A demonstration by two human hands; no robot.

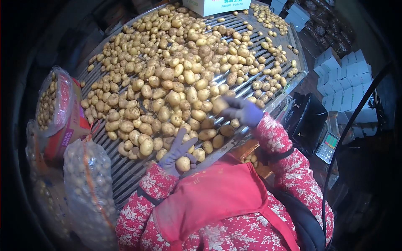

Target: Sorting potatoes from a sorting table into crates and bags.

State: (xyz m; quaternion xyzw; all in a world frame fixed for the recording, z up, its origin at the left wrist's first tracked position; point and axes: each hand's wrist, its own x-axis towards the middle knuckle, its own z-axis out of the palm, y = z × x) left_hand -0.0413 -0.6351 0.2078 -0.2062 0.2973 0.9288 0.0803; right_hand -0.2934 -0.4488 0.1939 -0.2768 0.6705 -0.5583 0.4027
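Note:
A big heap of potatoes covers a slatted metal sorting table in front of me. My left hand, in a grey-purple knit glove, is at the table's near edge. A small round potato rests in its palm with the lower fingers curled around it, while two fingers stretch out over the heap. Farther right, my right hand wears a similar glove and is blurred. Its fingers hold a potato, also blurred, above the right side of the heap.
A tied clear bag of potatoes and an open bag-lined red carton stand at the left. A white printed carton sits at the table's far end. Digital scale, stacked white cartons and a black cable are right.

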